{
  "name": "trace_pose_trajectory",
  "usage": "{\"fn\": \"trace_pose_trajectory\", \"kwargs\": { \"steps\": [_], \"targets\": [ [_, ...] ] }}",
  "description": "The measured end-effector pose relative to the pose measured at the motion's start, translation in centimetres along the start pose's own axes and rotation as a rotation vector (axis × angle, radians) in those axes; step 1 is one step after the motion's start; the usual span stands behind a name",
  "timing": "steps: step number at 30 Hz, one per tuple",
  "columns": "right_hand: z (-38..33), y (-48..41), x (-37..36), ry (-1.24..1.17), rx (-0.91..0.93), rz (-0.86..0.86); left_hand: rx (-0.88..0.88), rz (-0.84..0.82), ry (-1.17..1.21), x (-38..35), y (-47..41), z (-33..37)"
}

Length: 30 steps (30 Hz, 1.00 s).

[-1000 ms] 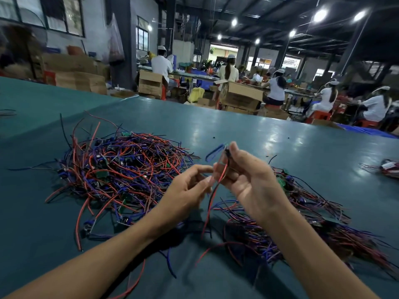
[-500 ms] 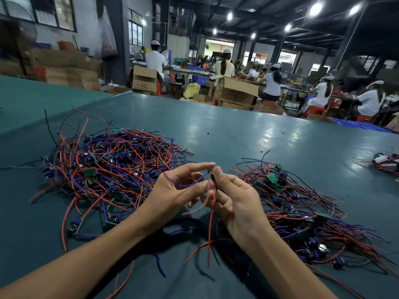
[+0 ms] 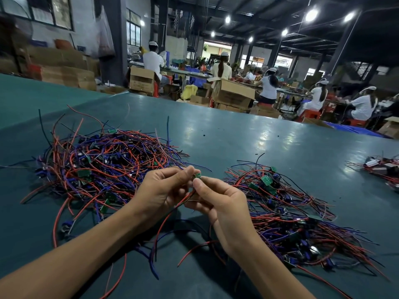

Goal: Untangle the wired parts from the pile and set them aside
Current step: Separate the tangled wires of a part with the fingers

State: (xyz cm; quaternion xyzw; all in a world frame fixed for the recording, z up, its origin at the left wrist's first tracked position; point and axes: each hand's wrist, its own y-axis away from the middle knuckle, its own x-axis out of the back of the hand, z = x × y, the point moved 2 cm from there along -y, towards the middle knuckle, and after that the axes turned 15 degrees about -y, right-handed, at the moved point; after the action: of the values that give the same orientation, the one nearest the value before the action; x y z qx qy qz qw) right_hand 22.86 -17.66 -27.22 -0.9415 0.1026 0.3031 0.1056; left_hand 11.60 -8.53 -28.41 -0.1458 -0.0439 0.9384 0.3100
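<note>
The left hand [image 3: 160, 188] and right hand [image 3: 222, 203] pinched 1 wired part [image 3: 197, 175] between curled fingers [image 3: 181, 173] above the desk [image 3: 237, 134]. Its red and black wires [image 3: 172, 212] hung down. The pile [image 3: 103, 165] lay left; a smaller heap [image 3: 291, 212] lay right.

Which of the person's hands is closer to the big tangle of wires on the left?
Left. The left hand sits at the right edge of the big tangle; the right hand, pinching the same wired part, is further right, beside the other pile.
</note>
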Motion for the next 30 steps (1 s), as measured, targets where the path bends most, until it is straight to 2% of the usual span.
{"fn": "trace_pose_trajectory", "kwargs": {
  "steps": [4, 7, 12, 18, 25, 27, 30],
  "targets": [
    [0.0, 0.0, 0.3, 0.146, 0.039, 0.049, -0.091, 0.014, -0.155, 0.3, 0.0, -0.2],
    [-0.1, 0.1, 0.4, 0.241, 0.058, 0.060, -0.065, 0.016, -0.211, 0.5, -0.2, -0.5],
    [-0.4, 0.2, 0.0, 0.313, 0.039, 0.059, 0.048, 0.125, -0.111, 1.3, -0.9, -0.3],
    [-1.0, 1.0, -0.6, 0.357, -0.088, -0.098, 0.083, 0.280, 0.012, 3.0, -1.8, 0.6],
    [-1.4, 1.5, -1.2, 0.388, -0.125, -0.195, 0.111, 0.340, 0.148, 3.5, -1.9, 1.1],
    [-1.2, 1.6, -1.3, 0.387, -0.136, -0.196, 0.104, 0.325, 0.177, 3.7, -1.9, 1.3],
    [-0.7, 1.7, -1.4, 0.313, -0.123, -0.138, 0.098, 0.162, 0.204, 3.2, -1.7, 1.6]
  ]
}}
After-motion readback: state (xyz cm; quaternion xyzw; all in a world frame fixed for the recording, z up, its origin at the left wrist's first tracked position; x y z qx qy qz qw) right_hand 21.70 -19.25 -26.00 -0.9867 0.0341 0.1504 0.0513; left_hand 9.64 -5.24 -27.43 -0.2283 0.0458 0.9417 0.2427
